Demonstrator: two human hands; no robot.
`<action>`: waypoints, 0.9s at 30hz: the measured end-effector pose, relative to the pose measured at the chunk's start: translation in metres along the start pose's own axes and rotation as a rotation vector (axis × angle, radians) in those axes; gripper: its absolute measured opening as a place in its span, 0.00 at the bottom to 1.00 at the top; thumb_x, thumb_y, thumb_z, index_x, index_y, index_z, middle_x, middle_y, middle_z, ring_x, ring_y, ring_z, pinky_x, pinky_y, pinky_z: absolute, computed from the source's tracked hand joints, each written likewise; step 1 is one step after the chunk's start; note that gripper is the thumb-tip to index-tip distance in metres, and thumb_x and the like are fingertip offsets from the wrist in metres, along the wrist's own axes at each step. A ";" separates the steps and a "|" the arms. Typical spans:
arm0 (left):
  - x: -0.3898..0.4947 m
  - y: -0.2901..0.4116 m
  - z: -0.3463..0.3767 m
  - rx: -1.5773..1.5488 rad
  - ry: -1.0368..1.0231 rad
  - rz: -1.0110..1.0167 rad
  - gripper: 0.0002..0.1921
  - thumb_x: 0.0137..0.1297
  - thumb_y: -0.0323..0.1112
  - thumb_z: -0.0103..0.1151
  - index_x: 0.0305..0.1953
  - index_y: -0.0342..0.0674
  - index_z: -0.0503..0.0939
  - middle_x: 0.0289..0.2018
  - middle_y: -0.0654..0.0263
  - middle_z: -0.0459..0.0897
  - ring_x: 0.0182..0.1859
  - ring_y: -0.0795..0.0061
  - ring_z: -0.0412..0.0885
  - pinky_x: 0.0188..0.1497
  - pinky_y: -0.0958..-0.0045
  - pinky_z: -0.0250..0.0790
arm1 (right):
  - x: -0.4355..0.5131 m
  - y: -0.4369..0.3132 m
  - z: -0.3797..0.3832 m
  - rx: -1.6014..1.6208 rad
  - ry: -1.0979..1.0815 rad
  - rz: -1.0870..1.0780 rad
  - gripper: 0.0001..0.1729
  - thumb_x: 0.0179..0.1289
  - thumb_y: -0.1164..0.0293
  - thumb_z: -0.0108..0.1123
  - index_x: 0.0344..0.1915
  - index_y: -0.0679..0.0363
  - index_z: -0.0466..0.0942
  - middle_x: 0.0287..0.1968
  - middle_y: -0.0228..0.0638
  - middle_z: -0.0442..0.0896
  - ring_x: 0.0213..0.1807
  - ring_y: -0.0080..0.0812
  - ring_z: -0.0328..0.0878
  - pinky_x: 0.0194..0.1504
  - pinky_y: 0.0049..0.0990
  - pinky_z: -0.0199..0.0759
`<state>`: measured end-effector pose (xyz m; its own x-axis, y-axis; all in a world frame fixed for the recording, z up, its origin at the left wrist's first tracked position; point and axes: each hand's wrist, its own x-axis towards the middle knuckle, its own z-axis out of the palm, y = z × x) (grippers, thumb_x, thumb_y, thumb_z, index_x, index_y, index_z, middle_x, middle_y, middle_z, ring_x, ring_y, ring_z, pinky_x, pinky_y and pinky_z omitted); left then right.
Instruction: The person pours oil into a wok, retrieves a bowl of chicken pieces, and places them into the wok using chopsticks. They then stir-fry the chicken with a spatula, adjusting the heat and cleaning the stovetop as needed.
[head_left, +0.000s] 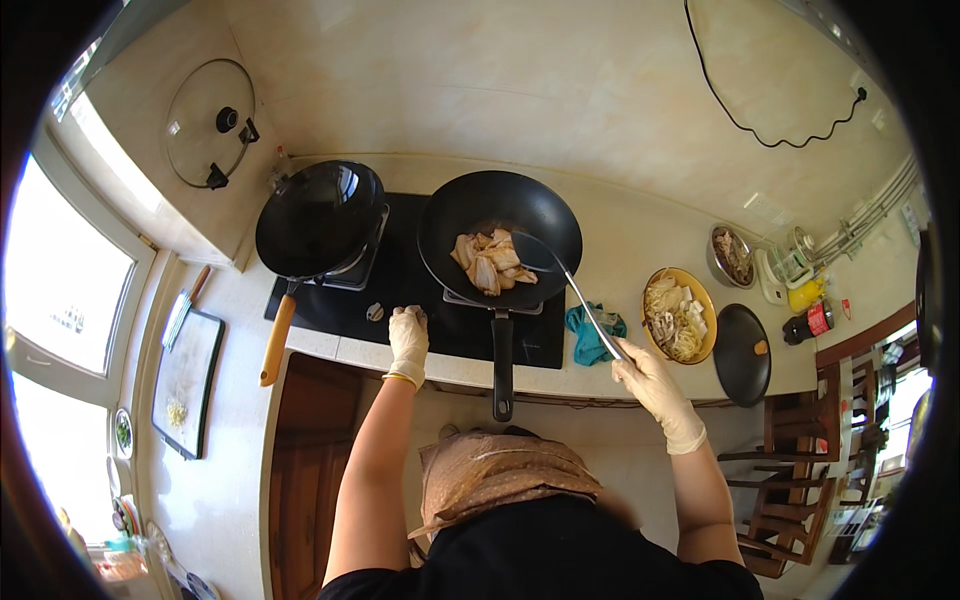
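Observation:
My gloved right hand (654, 381) grips the metal handle of a spatula (536, 251), whose dark blade rests inside a black wok (517, 196). Beside the blade, pieces of browned meat (487, 259) lie in the wok's bottom. The wok stands on the right burner of a black glass cooktop (457, 341), its black handle pointing towards me. My gloved left hand (409, 337) is over a knob at the cooktop's front edge, just right of a second silver knob (375, 312); its fingers are bent down, and what they touch is hidden.
A second black wok (319, 217) with a wooden handle is on the left burner. A teal cloth (595, 334), a yellow bowl of sliced food (679, 315), a dark round lid (742, 355) and a steel bowl (731, 256) lie rightward. A cutting board (189, 379) with chopped bits lies left.

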<state>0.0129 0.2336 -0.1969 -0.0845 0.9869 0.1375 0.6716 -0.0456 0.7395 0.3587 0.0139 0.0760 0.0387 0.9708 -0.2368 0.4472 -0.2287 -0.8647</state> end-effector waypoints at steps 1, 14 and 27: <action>0.004 -0.008 0.004 -0.024 -0.010 0.018 0.14 0.61 0.25 0.62 0.49 0.37 0.82 0.42 0.56 0.81 0.45 0.56 0.80 0.48 0.62 0.76 | -0.001 -0.004 0.002 -0.023 0.004 -0.023 0.25 0.74 0.72 0.53 0.68 0.66 0.68 0.33 0.29 0.79 0.30 0.21 0.71 0.35 0.21 0.68; -0.125 0.118 -0.031 -0.845 -0.596 -0.636 0.27 0.77 0.56 0.45 0.51 0.33 0.76 0.35 0.61 0.83 0.36 0.67 0.81 0.42 0.69 0.75 | 0.014 -0.031 0.039 -0.540 0.084 -0.206 0.27 0.66 0.72 0.59 0.66 0.54 0.73 0.41 0.51 0.85 0.35 0.52 0.83 0.39 0.40 0.76; -0.150 0.166 -0.065 -1.244 -0.911 -0.531 0.28 0.80 0.55 0.39 0.53 0.32 0.73 0.30 0.68 0.75 0.29 0.77 0.72 0.35 0.74 0.68 | 0.098 0.004 0.046 -0.502 0.291 -0.226 0.26 0.69 0.70 0.57 0.66 0.53 0.74 0.35 0.50 0.85 0.29 0.46 0.82 0.36 0.37 0.74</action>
<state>0.0894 0.0685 -0.0523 0.6423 0.6710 -0.3703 -0.3026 0.6660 0.6818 0.3228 0.1050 0.0288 0.1048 0.9873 0.1191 0.8355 -0.0224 -0.5491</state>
